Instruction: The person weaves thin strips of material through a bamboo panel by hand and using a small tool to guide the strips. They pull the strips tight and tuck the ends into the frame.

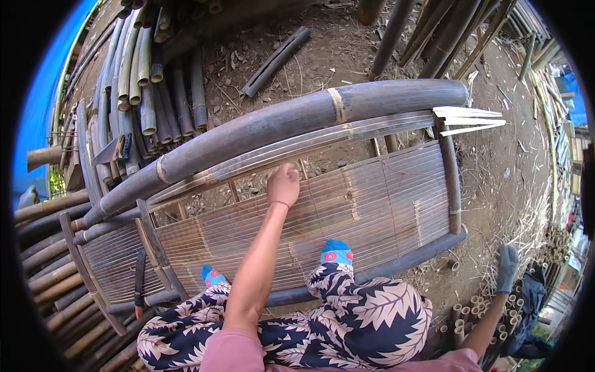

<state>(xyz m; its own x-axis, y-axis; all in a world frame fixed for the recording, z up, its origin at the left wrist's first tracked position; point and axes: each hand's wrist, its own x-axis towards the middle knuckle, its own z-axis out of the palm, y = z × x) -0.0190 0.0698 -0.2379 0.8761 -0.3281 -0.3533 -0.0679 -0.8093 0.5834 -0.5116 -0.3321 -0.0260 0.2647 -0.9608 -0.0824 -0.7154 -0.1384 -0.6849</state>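
A large bamboo bench frame (396, 99) lies before me, with a seat of thin split slats (396, 192) laid side by side. My bare left hand (284, 185) is over the gap between the slats and the thick far pole, its fingers curled closed; whatever they may hold is hidden. Thin reddish cord (387, 177) crosses the slats. Away to the right, my right hand (507, 268), in a grey glove, is raised off the bench; its fingers are too indistinct to read. Pale split strips (471, 113) stick out at the frame's far right end.
My feet in blue socks (336, 252) rest on the slats. A dark-bladed knife (140, 279) lies on the left end section. A saw (114, 150) sits by stacked bamboo poles (133, 68). More cut bamboo (480, 310) stands at lower right, near shavings (527, 217).
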